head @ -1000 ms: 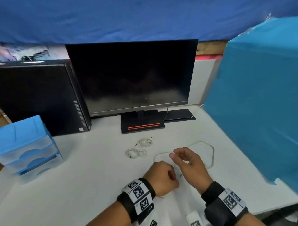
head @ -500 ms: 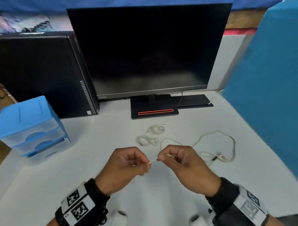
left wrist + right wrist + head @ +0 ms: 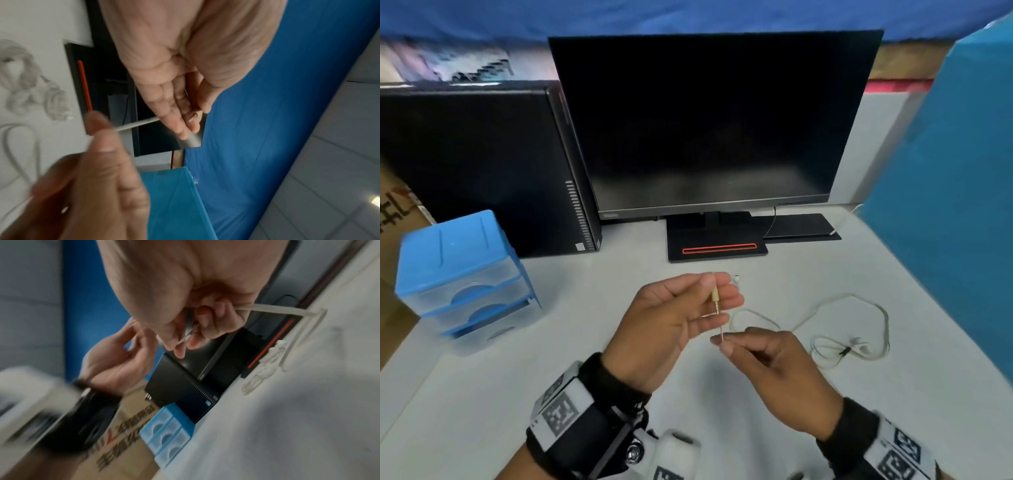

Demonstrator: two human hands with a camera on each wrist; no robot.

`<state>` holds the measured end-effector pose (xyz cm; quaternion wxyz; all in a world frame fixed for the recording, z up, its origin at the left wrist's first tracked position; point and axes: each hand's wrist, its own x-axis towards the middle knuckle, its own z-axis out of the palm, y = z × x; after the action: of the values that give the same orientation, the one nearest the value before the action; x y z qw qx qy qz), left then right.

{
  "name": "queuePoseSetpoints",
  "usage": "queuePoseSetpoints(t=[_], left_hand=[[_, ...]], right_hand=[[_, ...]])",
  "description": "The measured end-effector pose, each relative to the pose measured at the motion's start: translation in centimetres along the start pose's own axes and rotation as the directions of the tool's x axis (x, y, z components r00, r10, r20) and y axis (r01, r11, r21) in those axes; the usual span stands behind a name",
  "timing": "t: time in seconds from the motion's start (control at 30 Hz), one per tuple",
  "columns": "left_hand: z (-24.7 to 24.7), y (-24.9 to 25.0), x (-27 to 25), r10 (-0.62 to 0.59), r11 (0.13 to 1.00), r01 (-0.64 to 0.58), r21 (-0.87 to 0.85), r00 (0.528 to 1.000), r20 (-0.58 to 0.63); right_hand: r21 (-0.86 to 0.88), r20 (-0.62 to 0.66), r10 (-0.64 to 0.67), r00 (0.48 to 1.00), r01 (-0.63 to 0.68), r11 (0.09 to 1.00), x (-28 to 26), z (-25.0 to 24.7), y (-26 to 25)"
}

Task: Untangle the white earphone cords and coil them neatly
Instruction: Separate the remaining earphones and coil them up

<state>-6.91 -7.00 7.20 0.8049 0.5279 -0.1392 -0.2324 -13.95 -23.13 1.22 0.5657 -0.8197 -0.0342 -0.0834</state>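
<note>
My left hand [image 3: 714, 291] is turned palm up above the white table [image 3: 585, 342] and pinches the gold jack plug [image 3: 715, 298] of a white earphone cord [image 3: 852, 308] between thumb and fingers. Just below it, my right hand [image 3: 722, 342] pinches the same cord between thumb and forefinger. From there the cord runs right in loose loops on the table to its earbuds [image 3: 858, 350]. The left wrist view shows the plug [image 3: 194, 116] and the taut cord [image 3: 137, 124] between both hands. Two coiled earphones [image 3: 30, 86] lie behind my left hand, mostly hidden in the head view.
A black monitor [image 3: 709, 120] on its stand [image 3: 717, 248] fills the back, with a black computer case [image 3: 482, 164] to its left. A blue drawer box [image 3: 462, 270] stands at the left and a blue panel [image 3: 955, 205] at the right.
My left hand has lifted and turned palm up with the plug end now showing. My right hand has dropped below it, still pinching the cord. The head camera has tilted.
</note>
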Motion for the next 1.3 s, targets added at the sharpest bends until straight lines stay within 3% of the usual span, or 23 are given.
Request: queuePoseSetpoints(t=[0.07, 0.13, 0.2, 0.27, 0.37, 0.47, 0.53, 0.6, 0.67, 0.77, 0.87, 1.0, 1.1, 1.23, 1.3], left_hand=[[0.1, 0.1, 0.6, 0.106, 0.993, -0.102, 0.059, 0.991, -0.078], [-0.6, -0.8, 1.2, 0.223, 0.954, -0.183, 0.239, 0.963, -0.150], [-1.7, -2.2, 1.3, 0.281, 0.895, -0.209, 0.394, 0.950, -0.134], [-2.5, -3.7, 0.9, 0.253, 0.852, -0.184, 0.490, 0.964, -0.079], [-2.4, -5.8, -0.3, 0.113, 0.804, -0.128, 0.580, 0.992, 0.062], [-0.9, -6.4, -1.1, -0.018, 0.899, -0.046, 0.434, 0.990, 0.142], [-0.2, -5.8, -1.2, -0.067, 0.965, 0.026, 0.262, 0.987, 0.148], [0.3, -4.7, -1.1, -0.078, 0.994, 0.068, 0.084, 0.990, 0.119], [0.4, -3.7, -0.8, -0.049, 0.998, 0.051, -0.036, 0.997, 0.059], [0.0, -3.4, -0.2, 0.035, 0.999, -0.037, -0.024, 0.995, -0.097], [-0.6, -3.8, 0.2, 0.117, 0.992, -0.106, 0.069, 0.973, -0.199], [-1.6, -4.9, 0.4, 0.281, 0.895, -0.198, 0.399, 0.946, -0.162], [-1.7, -5.9, -0.2, 0.263, 0.801, -0.221, 0.556, 0.965, 0.004], [-0.4, -5.6, -1.3, 0.133, 0.916, -0.188, 0.353, 0.976, 0.174], [0.3, -4.4, -1.5, 0.107, 0.969, -0.147, 0.199, 0.975, 0.196]], right_hand=[[-0.157, 0.119, -0.093, 0.989, 0.111, 0.981, -0.8, 0.6, -0.2], [-0.273, 0.234, -0.156, 0.960, 0.219, 0.937, -1.4, 0.9, -1.1], [-0.288, 0.253, -0.201, 0.946, 0.272, 0.918, -1.6, 0.4, -2.3], [-0.275, 0.217, -0.236, 0.947, 0.291, 0.916, -1.4, -0.5, -3.5], [-0.242, 0.130, -0.255, 0.958, 0.280, 0.929, -0.8, -1.8, -4.0], [-0.149, -0.034, -0.204, 0.978, 0.197, 0.969, 0.4, -2.9, -2.7], [-0.104, -0.154, -0.138, 0.978, 0.123, 0.987, 1.2, -3.5, -0.9], [-0.105, -0.187, -0.100, 0.977, 0.081, 0.991, 1.5, -3.3, 0.5], [-0.107, -0.116, -0.075, 0.990, 0.062, 0.992, 1.1, -2.2, 1.0], [-0.149, 0.078, -0.049, 0.996, 0.060, 0.987, -0.1, -0.3, 0.9], [-0.241, 0.236, -0.062, 0.970, 0.120, 0.963, -1.0, 0.2, 0.0], [-0.225, 0.320, -0.080, 0.944, 0.157, 0.962, -1.4, -0.9, -2.7], [-0.089, 0.180, -0.144, 0.973, 0.162, 0.983, -0.8, -2.4, -4.3], [-0.032, -0.121, -0.121, 0.985, 0.118, 0.992, 1.0, -4.1, -2.5], [-0.019, -0.135, -0.066, 0.989, 0.064, 0.998, 1.4, -3.7, -1.0]])
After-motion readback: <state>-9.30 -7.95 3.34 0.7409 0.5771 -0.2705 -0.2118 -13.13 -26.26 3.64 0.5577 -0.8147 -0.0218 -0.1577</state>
